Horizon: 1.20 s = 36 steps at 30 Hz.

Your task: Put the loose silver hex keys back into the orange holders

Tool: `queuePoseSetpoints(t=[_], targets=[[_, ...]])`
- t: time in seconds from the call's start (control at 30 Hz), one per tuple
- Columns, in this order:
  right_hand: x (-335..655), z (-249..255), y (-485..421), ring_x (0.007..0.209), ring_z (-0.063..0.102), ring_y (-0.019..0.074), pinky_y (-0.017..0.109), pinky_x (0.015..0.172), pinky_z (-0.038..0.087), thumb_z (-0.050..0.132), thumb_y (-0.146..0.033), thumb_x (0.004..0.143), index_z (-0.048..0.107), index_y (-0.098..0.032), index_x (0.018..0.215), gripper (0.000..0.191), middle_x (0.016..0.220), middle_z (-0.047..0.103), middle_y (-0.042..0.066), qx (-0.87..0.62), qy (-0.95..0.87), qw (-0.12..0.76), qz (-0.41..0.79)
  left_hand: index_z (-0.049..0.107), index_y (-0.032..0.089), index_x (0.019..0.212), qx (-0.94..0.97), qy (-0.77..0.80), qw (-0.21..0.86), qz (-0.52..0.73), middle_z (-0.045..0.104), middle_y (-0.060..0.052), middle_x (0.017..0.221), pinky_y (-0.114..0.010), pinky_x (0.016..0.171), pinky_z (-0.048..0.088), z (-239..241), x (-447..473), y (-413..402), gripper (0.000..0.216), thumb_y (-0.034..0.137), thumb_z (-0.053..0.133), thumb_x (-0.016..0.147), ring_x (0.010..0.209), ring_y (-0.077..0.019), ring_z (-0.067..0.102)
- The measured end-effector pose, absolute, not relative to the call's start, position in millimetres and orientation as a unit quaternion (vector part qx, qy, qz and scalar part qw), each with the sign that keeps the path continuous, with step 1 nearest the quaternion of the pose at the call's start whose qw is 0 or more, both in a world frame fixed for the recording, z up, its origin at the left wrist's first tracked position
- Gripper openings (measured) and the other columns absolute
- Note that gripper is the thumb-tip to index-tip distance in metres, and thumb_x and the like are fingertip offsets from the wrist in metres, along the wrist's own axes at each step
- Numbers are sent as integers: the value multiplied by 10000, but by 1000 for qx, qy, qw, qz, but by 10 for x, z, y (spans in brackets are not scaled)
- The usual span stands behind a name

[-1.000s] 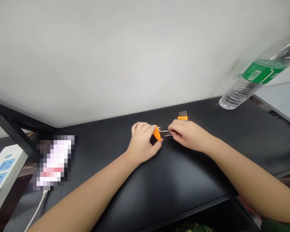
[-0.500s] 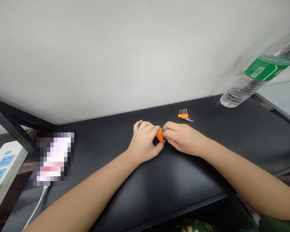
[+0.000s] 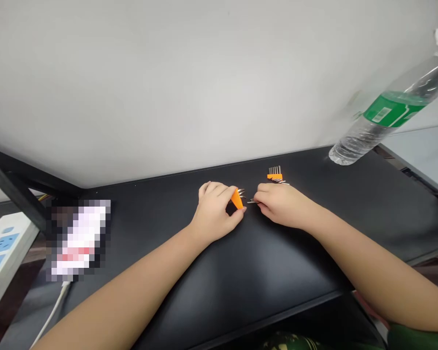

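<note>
A green-labelled bottle (image 3: 392,111) sits right, a white power strip (image 3: 8,256) left.

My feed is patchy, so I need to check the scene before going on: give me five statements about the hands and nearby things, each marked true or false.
1. The left hand grips an orange holder. True.
2. The right hand is wrapped around the bottle. False: its fingertips are at thin metal pieces.
3. A second orange holder has metal rods in it. True.
4. The bottle's label is red. False: it is green.
5. A white power strip is at the picture's left edge. True.
</note>
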State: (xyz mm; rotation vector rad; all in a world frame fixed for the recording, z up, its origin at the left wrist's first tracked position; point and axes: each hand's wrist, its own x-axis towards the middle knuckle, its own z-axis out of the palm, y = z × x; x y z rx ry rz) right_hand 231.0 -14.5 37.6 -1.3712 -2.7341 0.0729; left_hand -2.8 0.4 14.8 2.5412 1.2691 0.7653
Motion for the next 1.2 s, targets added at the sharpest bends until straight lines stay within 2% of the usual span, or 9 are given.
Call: queuePoseSetpoints(t=[0.13,0.3,0.57,0.7,0.9,1.2], targets=[[2312,385,-163,719,588,157,310,611,325,551,-163,960,645,-174,844,150,871,642,40,-460,-888,-9,11,647,242,1073,862,424,101,259,676,-30,947,-488,1118,352,141,-28,8,262,373,693,851,1046,-255,603],[2305,382,-143,724,596,156,311,606,320,554,-161,957,637,-174,869,122,887,655,40,-477,-879,-11,6,639,243,1092,866,413,105,262,683,-28,960,-502,1145,323,139,-27,6,271,371,694,860,1026,-247,609],[2314,374,-133,704,592,161,315,601,319,553,-147,919,613,-174,798,139,855,662,49,-483,-875,-26,9,636,243,1101,866,413,100,264,690,-24,962,-500,1143,328,130,-34,15,279,366,701,859,1033,-248,612],[2282,410,-160,720,596,161,306,606,322,558,-134,898,606,-175,818,101,861,665,46,-487,-873,13,0,635,249,1086,862,423,90,264,685,-21,946,-489,1116,351,138,-34,15,269,360,700,851,1028,-253,613],[2284,405,-189,717,578,153,291,611,344,527,-152,959,639,-184,929,120,869,652,29,-451,-887,100,9,646,247,1097,859,428,91,265,680,-24,949,-472,1089,369,135,-33,9,285,363,703,843,1021,-246,605],[2292,417,-179,773,596,162,276,651,393,522,-129,984,689,-182,1065,193,988,663,73,-440,-890,116,16,646,246,1099,860,427,92,262,680,-28,931,-483,1088,361,156,-32,0,278,382,681,859,1008,-250,607]])
